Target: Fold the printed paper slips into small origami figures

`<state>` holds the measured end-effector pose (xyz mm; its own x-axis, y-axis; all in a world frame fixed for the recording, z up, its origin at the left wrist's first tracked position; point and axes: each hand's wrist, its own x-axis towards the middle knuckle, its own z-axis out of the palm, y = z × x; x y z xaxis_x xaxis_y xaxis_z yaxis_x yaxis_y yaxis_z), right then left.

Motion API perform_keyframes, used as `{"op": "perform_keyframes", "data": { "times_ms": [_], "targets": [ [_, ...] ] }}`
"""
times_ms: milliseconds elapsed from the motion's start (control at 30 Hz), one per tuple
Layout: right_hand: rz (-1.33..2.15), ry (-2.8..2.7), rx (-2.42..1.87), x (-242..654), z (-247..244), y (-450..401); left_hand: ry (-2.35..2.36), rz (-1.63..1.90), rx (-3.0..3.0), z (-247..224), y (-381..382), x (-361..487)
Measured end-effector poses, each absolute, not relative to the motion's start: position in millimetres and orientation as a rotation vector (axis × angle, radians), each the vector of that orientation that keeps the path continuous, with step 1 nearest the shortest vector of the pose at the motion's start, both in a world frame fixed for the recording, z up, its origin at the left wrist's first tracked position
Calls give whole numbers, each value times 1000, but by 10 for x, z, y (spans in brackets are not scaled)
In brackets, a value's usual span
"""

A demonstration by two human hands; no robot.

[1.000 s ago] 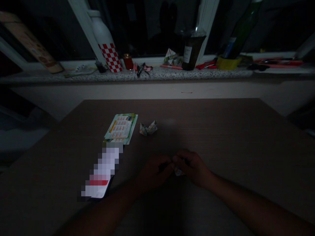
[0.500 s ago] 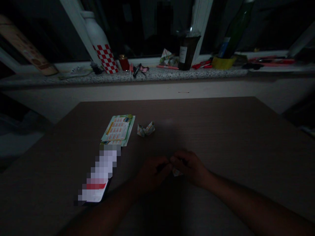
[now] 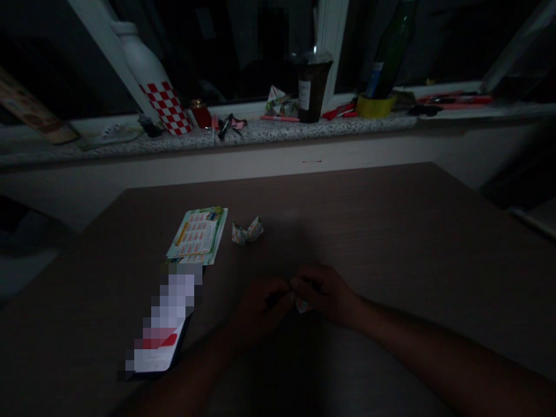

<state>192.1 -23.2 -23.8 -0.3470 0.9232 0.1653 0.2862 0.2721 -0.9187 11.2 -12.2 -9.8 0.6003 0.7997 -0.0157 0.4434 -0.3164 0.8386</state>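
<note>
1) Well in from the far edge of the desk (image 3: 369, 226), right hand (image 3: 328, 295) pinches a seemingly unfinished paper piece (image 3: 303, 306); left hand (image 3: 259, 307) meets it, grip unclear
2) Nearer that edge, one folded paper (image 3: 248, 236) looks done
3) Toward the far left corner, cards (image 3: 195, 233) lie unfolded

Fingers (image 3: 313, 295) partly hide folded paper (image 3: 303, 306)

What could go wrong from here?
1. The printed paper is mostly hidden by the right hand in dim light, so a slip or bad crease might go unnoticed.
2. The left forearm lies close to the phone; a sideways move might nudge it, perhaps disturbing the card stack just beyond.
</note>
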Motion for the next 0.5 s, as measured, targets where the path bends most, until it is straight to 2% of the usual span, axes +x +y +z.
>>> {"op": "perform_keyframes", "data": {
  "times_ms": [500],
  "targets": [
    [1054, -1803, -1139, 1911, -245, -235, 970, 594, 1971, -105, -146, 118]
  ]
}}
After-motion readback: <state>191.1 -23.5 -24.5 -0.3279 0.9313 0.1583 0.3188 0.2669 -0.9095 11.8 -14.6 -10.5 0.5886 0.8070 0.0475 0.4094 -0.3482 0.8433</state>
